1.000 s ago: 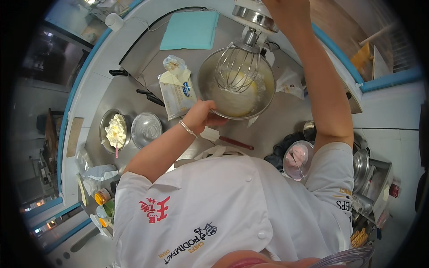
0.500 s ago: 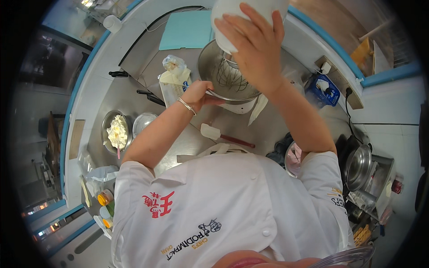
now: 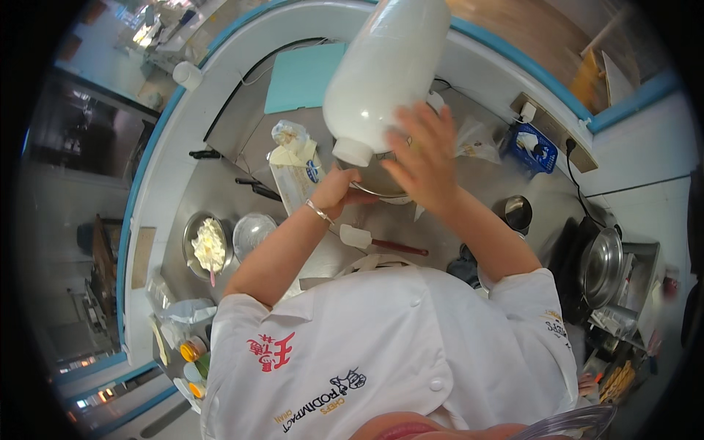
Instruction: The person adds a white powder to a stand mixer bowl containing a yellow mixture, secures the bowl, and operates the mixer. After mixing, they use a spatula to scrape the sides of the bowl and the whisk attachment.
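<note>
My left hand (image 3: pixel 335 191) is wrapped round the rim of a steel mixing bowl (image 3: pixel 375 181), which is just right of that grip. Beyond the grip looms a white mixer head (image 3: pixel 389 73). My right hand (image 3: pixel 431 165), blurred, has its fingers spread, right of the grip; I cannot tell whether it touches the mixer head. A firm, level hold seems wise here

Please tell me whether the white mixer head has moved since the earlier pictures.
Yes: the mixer head has come down over the bowl toward the person, now reaching past the teal box's near edge.
</note>
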The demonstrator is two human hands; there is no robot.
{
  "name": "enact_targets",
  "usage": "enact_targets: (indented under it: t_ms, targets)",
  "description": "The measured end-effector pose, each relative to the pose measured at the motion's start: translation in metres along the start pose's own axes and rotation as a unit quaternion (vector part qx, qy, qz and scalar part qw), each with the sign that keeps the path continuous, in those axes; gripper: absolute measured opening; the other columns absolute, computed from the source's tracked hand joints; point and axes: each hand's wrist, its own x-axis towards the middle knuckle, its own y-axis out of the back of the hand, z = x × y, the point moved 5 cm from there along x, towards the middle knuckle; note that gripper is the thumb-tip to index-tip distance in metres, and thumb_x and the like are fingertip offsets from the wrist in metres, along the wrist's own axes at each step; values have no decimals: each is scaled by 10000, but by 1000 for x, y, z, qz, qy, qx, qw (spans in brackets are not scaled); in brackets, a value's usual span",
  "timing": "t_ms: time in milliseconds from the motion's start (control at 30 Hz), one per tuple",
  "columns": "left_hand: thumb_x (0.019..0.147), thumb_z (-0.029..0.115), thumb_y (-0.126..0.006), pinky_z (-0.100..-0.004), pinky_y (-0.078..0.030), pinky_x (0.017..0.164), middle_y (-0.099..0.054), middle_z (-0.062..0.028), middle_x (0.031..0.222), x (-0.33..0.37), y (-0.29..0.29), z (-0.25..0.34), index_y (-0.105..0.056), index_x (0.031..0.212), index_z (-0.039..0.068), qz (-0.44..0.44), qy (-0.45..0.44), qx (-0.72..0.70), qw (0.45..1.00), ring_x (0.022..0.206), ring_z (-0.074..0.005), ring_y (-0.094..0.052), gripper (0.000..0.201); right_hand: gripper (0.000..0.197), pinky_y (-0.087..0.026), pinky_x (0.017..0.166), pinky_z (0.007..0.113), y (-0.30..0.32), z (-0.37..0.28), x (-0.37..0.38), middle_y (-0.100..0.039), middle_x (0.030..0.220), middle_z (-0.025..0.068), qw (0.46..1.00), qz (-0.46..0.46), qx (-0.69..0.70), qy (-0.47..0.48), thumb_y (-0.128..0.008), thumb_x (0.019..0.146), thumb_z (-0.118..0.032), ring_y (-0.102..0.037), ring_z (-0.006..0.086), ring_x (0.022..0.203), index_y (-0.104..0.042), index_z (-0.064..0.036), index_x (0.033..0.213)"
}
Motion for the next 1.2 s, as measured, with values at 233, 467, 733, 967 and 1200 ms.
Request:
enact_targets:
  t_ms: [233, 467, 733, 967, 1200]
  targets:
    - [848, 195, -502, -449, -546, 836, -409, -148, 1348, 35, 62, 18, -410, 1325, 64, -44, 125, 108, 985, 1072, -309, -557, 503, 582, -310, 1068, 338, -31, 106, -149, -410, 1418, 133, 781, -53, 216, -583, -589, 914, -215, -378, 272, 1316, -345, -27, 1407]
    - [922, 274, -450, -409, -449, 935, -383, -151, 1388, 68, 62, 30, -402, 1345, 65, 40, -128, 191, 973, 1180, -268, -463, 474, 558, -297, 1077, 332, -69, 56, -160, -386, 1429, 160, 795, 60, 283, -533, -494, 970, -269, -369, 232, 1315, -316, 9, 1419]
    - [985, 325, -381, -361, -341, 1031, -369, -148, 1406, -22, -10, -18, -375, 1372, 63, 218, -275, 301, 887, 1276, -214, -363, 467, 506, -325, 1048, 302, -65, 141, -124, -464, 1369, 145, 725, 15, 362, -586, -494, 973, -287, -428, 218, 1263, -406, 11, 1372]
    - [937, 236, -498, -321, -369, 982, -526, -64, 1253, 31, 64, -14, -457, 1322, 47, 237, -326, 495, 770, 1154, -171, -485, 431, 481, -343, 1025, 288, -76, 105, -132, -504, 1313, 129, 786, 46, 304, -537, -516, 963, -270, -464, 192, 1207, -435, -2, 1354]
    - [772, 330, -646, -421, -457, 883, -624, -136, 1090, 45, 87, -40, -568, 1191, 45, 208, -306, 757, 539, 996, -299, -596, 513, 378, -465, 824, 323, -71, 172, -100, -630, 982, 91, 793, 37, 303, -527, -599, 881, -221, -583, 228, 960, -561, -32, 1206]
